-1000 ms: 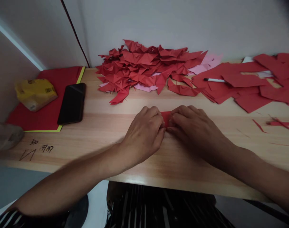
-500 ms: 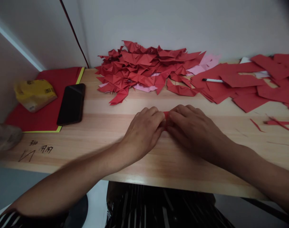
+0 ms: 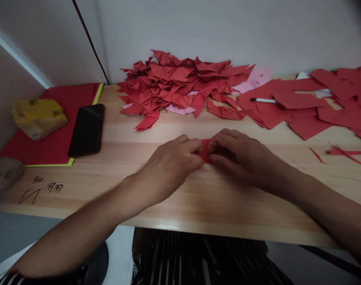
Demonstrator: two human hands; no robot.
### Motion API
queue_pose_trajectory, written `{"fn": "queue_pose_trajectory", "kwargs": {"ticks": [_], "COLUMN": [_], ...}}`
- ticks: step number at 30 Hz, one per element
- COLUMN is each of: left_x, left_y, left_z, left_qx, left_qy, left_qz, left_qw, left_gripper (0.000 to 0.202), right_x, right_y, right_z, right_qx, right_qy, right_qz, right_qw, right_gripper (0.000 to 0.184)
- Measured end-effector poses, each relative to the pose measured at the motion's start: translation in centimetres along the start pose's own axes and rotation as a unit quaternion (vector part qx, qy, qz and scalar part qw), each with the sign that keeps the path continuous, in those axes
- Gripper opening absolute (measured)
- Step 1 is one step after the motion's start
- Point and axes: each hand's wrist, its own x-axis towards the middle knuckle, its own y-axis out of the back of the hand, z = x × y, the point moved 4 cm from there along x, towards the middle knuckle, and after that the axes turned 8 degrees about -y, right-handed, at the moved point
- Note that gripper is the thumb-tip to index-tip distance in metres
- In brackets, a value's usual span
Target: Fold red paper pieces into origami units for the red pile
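Note:
Between my two hands, on the wooden table, is a small piece of red paper [image 3: 206, 151], most of it covered by fingers. My left hand [image 3: 180, 164] is closed on its left end, fingers curled over it. My right hand [image 3: 235, 154] grips its right end, thumb below and fingertips above. Only a short red strip shows in the gap between the hands, so I cannot tell its folded shape. Beyond my hands lies a heap of folded red paper pieces [image 3: 177, 81].
Flat red paper sheets [image 3: 305, 101] with a black-and-white pen [image 3: 263, 100] on them lie at the right, near thin red scraps [image 3: 349, 152]. At the left, a black phone [image 3: 86, 130] and a yellow packet [image 3: 39, 118] rest on large red sheets [image 3: 35, 148]. A wall [image 3: 228, 31] stands behind.
My hands have moved slightly apart, uncovering more of the red paper between them. The whole view has shifted a little; the heap and sheets lie as before.

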Motion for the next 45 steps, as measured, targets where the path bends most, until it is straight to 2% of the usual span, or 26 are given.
{"fn": "queue_pose_trajectory", "kwargs": {"ticks": [5, 9, 17, 24, 32, 39, 45], "left_x": [0.0, 0.1, 0.3, 0.2, 0.4, 0.4, 0.4], "left_y": [0.3, 0.3, 0.4, 0.2, 0.5, 0.5, 0.4], "left_z": [0.1, 0.1, -0.3, -0.6, -0.9, -1.1, -0.8], "left_qx": [-0.001, -0.005, -0.036, -0.047, -0.073, -0.072, -0.044], "left_qy": [-0.006, -0.004, 0.008, -0.021, -0.030, -0.044, -0.071], "left_qz": [-0.012, -0.024, 0.009, 0.024, 0.046, 0.047, 0.020], "left_qw": [1.000, 1.000, 0.999, 0.998, 0.996, 0.995, 0.996], "left_gripper": [0.023, 0.026, 0.024, 0.023, 0.020, 0.022, 0.024], "right_x": [0.0, 0.1, 0.5, 0.4, 0.5, 0.5, 0.6], "right_y": [-0.7, -0.9, -0.6, -0.7, -0.4, -0.7, -0.6], "right_z": [-0.7, -0.9, -0.2, -0.4, -0.1, -0.1, -0.1], "right_qx": [-0.095, -0.133, -0.082, -0.107, -0.058, -0.094, -0.087], "right_qy": [-0.014, -0.017, -0.007, -0.009, -0.006, -0.007, -0.005], "right_qz": [0.035, 0.040, 0.025, 0.023, 0.007, -0.003, -0.006], "right_qw": [0.995, 0.990, 0.996, 0.994, 0.998, 0.996, 0.996], "right_gripper": [0.015, 0.010, 0.011, 0.008, 0.009, 0.009, 0.009]}}
